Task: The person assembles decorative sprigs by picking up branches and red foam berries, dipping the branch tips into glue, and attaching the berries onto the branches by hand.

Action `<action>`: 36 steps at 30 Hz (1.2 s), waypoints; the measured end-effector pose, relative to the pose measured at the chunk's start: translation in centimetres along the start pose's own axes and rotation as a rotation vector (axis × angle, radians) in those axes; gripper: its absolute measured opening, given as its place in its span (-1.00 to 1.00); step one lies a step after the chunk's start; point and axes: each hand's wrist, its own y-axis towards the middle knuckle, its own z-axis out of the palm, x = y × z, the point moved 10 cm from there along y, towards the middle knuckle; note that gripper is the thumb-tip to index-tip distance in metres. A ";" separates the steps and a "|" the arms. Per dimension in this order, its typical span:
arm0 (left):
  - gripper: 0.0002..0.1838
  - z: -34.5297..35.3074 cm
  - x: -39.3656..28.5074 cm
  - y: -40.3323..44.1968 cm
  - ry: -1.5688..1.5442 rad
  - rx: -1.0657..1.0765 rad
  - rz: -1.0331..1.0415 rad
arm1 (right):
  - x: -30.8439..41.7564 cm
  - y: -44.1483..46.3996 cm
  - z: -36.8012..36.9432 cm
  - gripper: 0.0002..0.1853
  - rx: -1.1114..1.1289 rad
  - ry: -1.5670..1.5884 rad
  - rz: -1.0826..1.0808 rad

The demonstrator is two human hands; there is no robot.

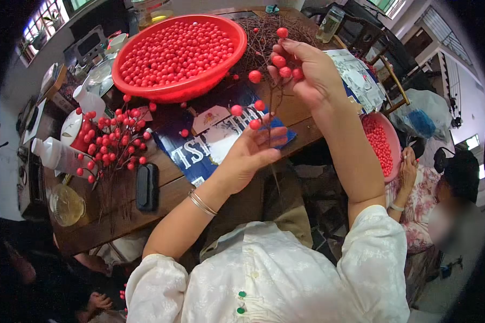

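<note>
A thin brown artificial berry branch (271, 102) with several red berries stands upright between my hands. My left hand (248, 156) holds its lower stem between thumb and fingers. Higher up, my right hand (312, 70) is closed at the branch's upper twigs, thumb and forefinger pinched just below the top berry (282, 33). Other red berries sit beside the right fingers, and the exact pinch point is partly hidden. Behind my hands is a large red basin (124, 89) full of loose red berries.
A bunch of finished berry branches (110, 142) lies at the table's left, near white bottles (54, 153), a black case (147, 187) and a glass bowl (67, 205). Bare brown twigs (253, 40) are piled behind. At right, another person's hand (409, 164) touches a pink basin (394, 142) of berries.
</note>
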 end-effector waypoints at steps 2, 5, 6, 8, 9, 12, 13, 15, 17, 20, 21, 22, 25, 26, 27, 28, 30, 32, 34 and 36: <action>-0.47 -0.1 0.1 -0.2 0.060 -0.075 -0.014 | -0.1 0.0 -0.1 -0.57 0.048 0.060 0.030; -0.60 -0.6 0.5 0.3 0.089 -0.164 -0.022 | -0.6 0.5 -0.8 -0.58 0.127 0.123 0.104; -0.64 -0.7 -0.2 0.7 0.072 -0.135 -0.004 | -0.5 0.8 -0.7 -0.58 0.160 0.150 0.113; -0.69 -1.0 -1.1 0.8 0.021 -0.092 0.024 | -0.9 1.1 -0.5 -0.58 0.222 0.197 0.157; -0.71 -1.0 -1.5 0.9 -0.003 -0.072 0.040 | -1.1 1.3 -0.3 -0.58 0.256 0.222 0.180; -0.72 -1.2 -2.7 1.1 -0.008 -0.098 0.051 | -2.8 0.1 -0.7 -0.54 0.194 0.233 0.195; -0.72 -1.2 -3.0 1.2 -0.012 -0.106 0.053 | -3.5 -0.6 -0.5 -0.60 0.168 0.266 0.177; -0.72 -1.4 -3.2 1.5 -0.018 -0.121 0.056 | -5.0 -1.3 0.0 -0.66 0.144 0.299 0.168; -0.72 -1.6 -3.2 2.0 -0.026 -0.132 0.043 | -5.9 -1.5 0.6 -0.71 0.152 0.213 0.093; -0.71 -1.7 -3.0 2.5 -0.032 -0.141 0.019 | -6.3 -1.4 0.9 -0.74 0.150 0.132 0.017; -0.71 -1.6 -3.1 2.7 -0.040 -0.130 0.010 | -6.3 -1.1 0.6 -0.76 0.114 0.129 -0.002; -0.71 -1.5 -3.1 2.9 -0.047 -0.119 0.002 | -6.3 -0.9 0.3 -0.77 0.077 0.127 -0.021; -0.71 -1.4 -3.3 3.3 -0.065 -0.108 -0.012 | -6.2 -0.3 -0.4 -0.80 -0.014 0.088 -0.067; -0.71 -1.5 -3.1 3.5 0.006 -0.134 -0.019 | -6.1 -0.2 -0.6 -0.81 -0.036 0.055 -0.080; -0.72 -1.6 -3.1 3.8 0.078 -0.161 -0.024 | -6.3 0.0 -0.8 -0.81 -0.029 0.055 -0.073; -0.72 -1.8 -3.2 3.9 0.151 -0.191 -0.027 | -6.4 0.4 -1.6 -0.82 -0.046 0.086 -0.063; -0.73 -2.0 -5.2 3.9 0.493 -0.168 -0.011 | -5.8 0.8 -2.7 -0.85 -0.101 0.059 -0.080; -0.79 -2.4 -9.8 4.4 1.002 -0.111 -0.042 | -4.5 0.9 -3.3 -0.86 -0.128 0.003 -0.103; -0.84 -2.1 -17.2 5.2 1.212 -0.226 0.114 | -3.5 0.9 -5.1 -0.88 -0.232 0.023 -0.150; -0.87 -4.3 -23.5 7.6 1.408 -0.340 0.322 | -3.9 1.2 -5.7 -0.88 -0.208 0.027 -0.125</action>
